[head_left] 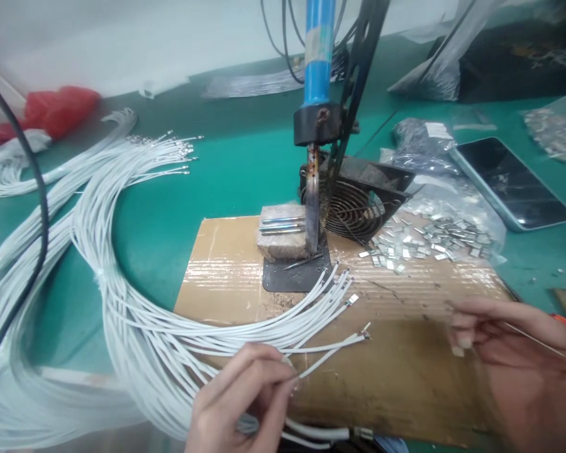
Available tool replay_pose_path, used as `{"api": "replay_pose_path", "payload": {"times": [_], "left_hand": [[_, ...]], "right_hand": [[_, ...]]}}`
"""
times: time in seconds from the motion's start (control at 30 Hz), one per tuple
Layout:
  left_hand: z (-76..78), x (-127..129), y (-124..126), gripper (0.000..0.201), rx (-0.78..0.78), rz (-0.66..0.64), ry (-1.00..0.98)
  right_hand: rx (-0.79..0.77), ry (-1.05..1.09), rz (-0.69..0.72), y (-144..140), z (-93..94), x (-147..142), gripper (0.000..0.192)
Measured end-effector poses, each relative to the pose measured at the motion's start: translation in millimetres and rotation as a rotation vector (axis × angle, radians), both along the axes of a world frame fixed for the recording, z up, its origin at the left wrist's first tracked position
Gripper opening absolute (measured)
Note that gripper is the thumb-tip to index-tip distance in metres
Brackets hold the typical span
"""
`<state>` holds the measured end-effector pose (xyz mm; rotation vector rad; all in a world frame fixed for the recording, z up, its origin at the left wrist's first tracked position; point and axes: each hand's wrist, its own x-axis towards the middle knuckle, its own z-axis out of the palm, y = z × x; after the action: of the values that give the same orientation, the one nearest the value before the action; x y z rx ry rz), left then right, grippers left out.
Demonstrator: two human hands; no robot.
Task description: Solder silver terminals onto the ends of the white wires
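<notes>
My left hand (pixel 245 396) is closed in a pinch on a white cable (pixel 327 358), whose stripped end points to the right over the cardboard. Around it fans a bundle of white cables (pixel 245 330); one end carries a small silvery tab (pixel 353 300). My right hand (pixel 514 352), somewhat blurred, is at the right with curled fingers. A thin silvery wire (pixel 532 338) runs across its palm from the fingers. A blue-handled soldering iron (pixel 318 82) stands upright above the cable ends, its tip beside a pale block (pixel 280 244) with thin metal rods on top.
Small metal tabs (pixel 453 238) lie scattered beside a black fan (pixel 358 201). A phone (pixel 514 182) rests on plastic bags. More cable bundles (pixel 33 251) and a dark cord (pixel 42 207) occupy the left. Under the work lies cardboard (pixel 405 377) on a green mat (pixel 236 170).
</notes>
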<state>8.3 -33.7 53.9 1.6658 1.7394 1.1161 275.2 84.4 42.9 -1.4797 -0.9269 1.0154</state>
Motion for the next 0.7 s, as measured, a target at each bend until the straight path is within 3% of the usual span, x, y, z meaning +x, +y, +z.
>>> {"api": "replay_pose_path", "payload": {"times": [0.1, 0.37, 0.7], "left_hand": [[2.7, -9, 4, 0.028, 0.039, 0.026, 0.088], [-3.9, -23, 8, 0.024, 0.029, 0.092, 0.334], [5.9, -42, 17, 0.021, -0.014, -0.143, 0.465]], "right_hand": [[-0.041, 0.166, -0.044, 1, -2.9, -5, 0.065], [-0.053, 0.173, 0.003, 0, -10.6, -15, 0.059], [-0.072, 0.108, 0.059, -2, -11.9, -18, 0.050]]}}
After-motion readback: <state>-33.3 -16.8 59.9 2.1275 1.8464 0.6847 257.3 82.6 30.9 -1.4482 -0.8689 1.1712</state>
